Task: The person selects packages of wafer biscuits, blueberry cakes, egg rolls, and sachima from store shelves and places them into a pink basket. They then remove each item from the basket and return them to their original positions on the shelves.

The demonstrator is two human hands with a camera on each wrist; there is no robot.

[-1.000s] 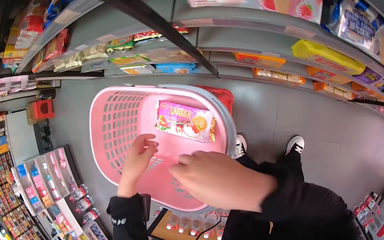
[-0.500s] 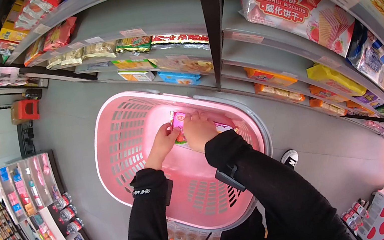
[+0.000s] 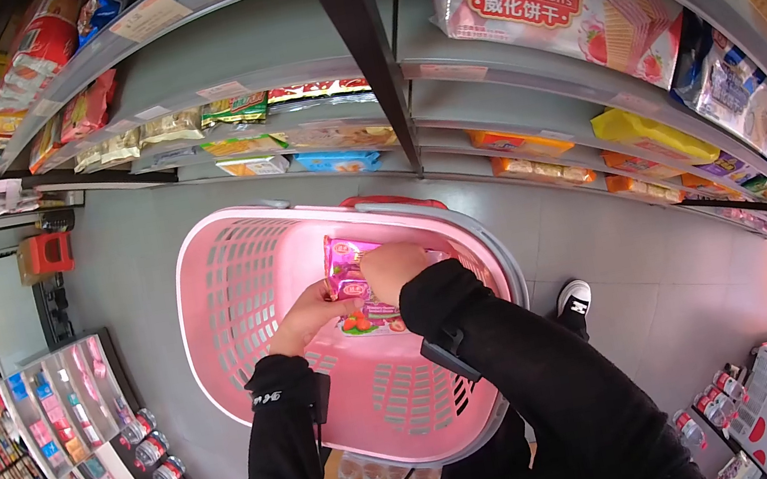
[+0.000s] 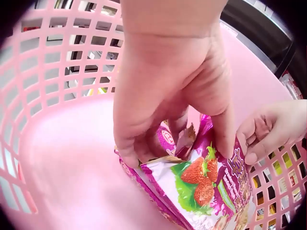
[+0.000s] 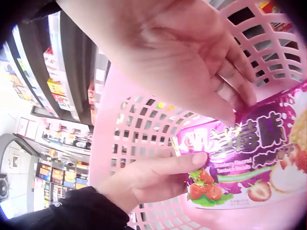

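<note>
A purple and white pack of strawberry sandwich biscuits point(image 5: 259, 158) is tilted up inside the pink basket point(image 3: 222, 368). My left hand point(image 3: 304, 320) grips its left end, the thumb lying on the printed front and the fingers behind. At the upper edge of this pack is my right hand point(image 3: 394, 271), its thumb and bent fingers pinching there. Right behind it shows a second purple pack point(image 3: 341, 251), partly covered by the hands. In the left wrist view the crimped end of the front pack stands between my left thumb and fingers.
Shelves of packaged snacks run along the far side, with a large wafer biscuit pack point(image 3: 557, 2) at upper right. A red stool point(image 3: 46, 255) and a display rack point(image 3: 66, 404) stand to the left. Bottles point(image 3: 372, 475) sit below the basket, and a shoe point(image 3: 573, 297) is beside it.
Both hands were off the biscuit pack a second ago, then reached in and took hold of it. The front pack is now raised and tilted, and a second one shows behind it.
</note>
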